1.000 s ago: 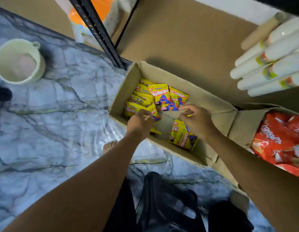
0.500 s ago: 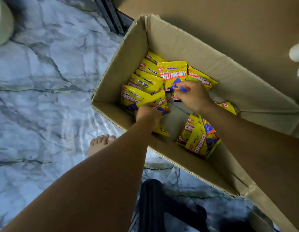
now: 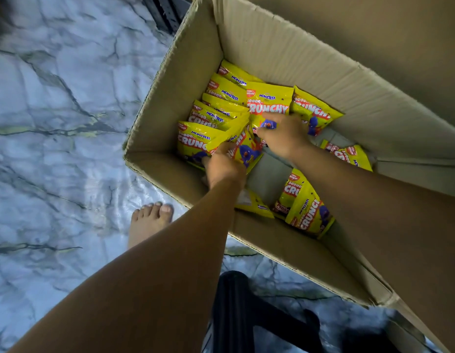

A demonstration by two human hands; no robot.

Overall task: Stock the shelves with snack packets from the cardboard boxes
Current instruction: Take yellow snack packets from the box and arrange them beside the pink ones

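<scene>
Brown cardboard box [image 3: 285, 47], open-topped, on marbled floor [image 3: 55, 123]; bare foot [image 3: 150, 220] just beside near wall. Row of yellow snack packets [image 3: 221, 108] on edge in box's left end; loose packets [image 3: 307, 212] along near wall, toward right end.

Left hand [image 3: 225, 165] at near end of row, fingers curled round front packet [image 3: 243, 146]. Right hand [image 3: 285, 138] at far end, fingertips gripping lower part of face-up packet [image 3: 269, 103].

Step, by judgement: gathering a handful for the shelves; nothing lifted clear yet. Next move calls for squeezing row between both hands, then straight lift past box walls. Slick film; likely to fan out if held loose.
</scene>
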